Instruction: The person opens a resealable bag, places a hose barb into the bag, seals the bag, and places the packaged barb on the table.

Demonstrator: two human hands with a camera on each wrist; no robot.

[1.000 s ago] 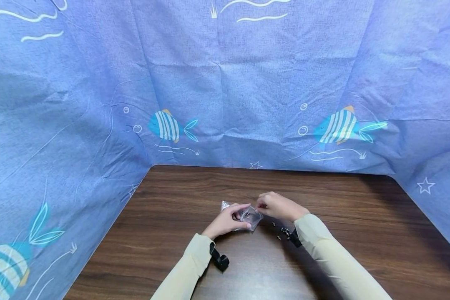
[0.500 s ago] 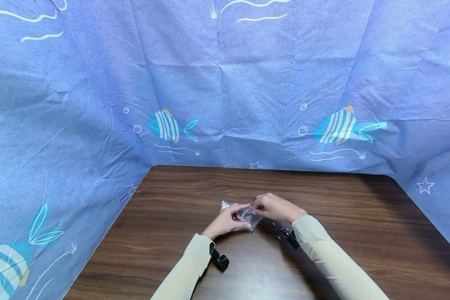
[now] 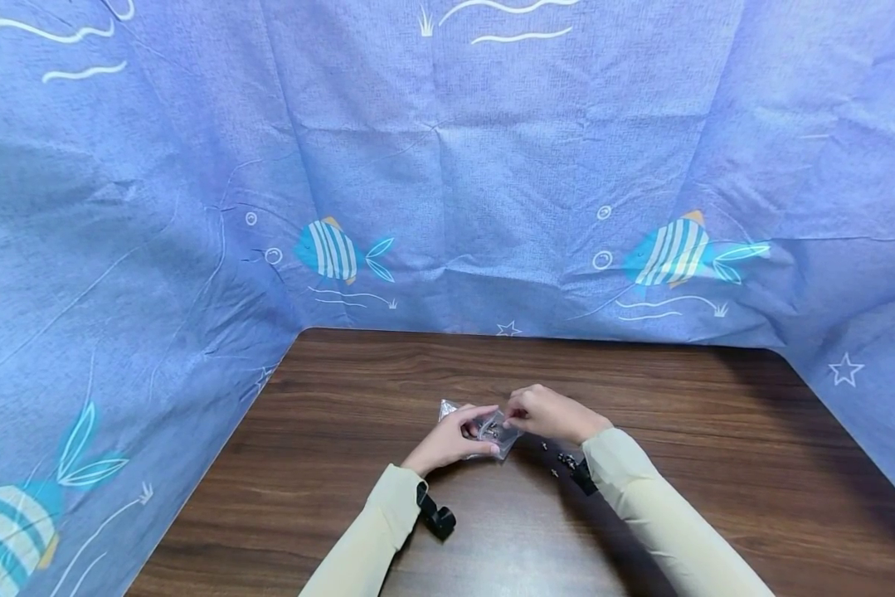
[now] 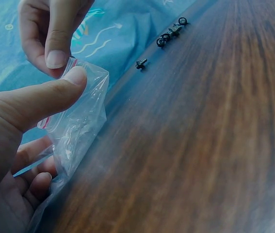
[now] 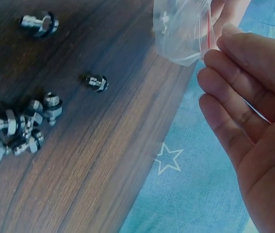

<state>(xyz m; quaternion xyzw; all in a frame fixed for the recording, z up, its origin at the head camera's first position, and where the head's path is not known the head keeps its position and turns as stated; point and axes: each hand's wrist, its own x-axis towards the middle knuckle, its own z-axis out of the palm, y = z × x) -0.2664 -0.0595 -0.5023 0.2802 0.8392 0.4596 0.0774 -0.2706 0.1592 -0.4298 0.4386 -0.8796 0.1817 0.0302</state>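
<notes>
A clear zip-lock bag (image 3: 508,444) with a red seal line stands with its mouth toward the right hand. My left hand (image 3: 447,441) grips it, thumb on one side and fingers on the other. At the mouth's edge, my right hand (image 3: 550,412) pinches the bag's lip between thumb and forefinger. Through the plastic, small metal fittings (image 3: 493,431) show inside the bag. More metal fittings with black rings (image 5: 11,124) lie in a loose cluster on the table by the right wrist, and a single fitting (image 5: 97,83) lies apart, closer to the bag.
The dark wood-grain table (image 3: 357,381) runs back to a blue curtain (image 3: 492,166) printed with fish. A black wrist camera (image 3: 438,521) sits under the left wrist, and another black wrist camera (image 3: 583,478) is beside the fittings on the right.
The right hand has shifted slightly left, closer over the bag's mouth. More metal shows inside the bag now than a second ago. The left hand stays in place.
</notes>
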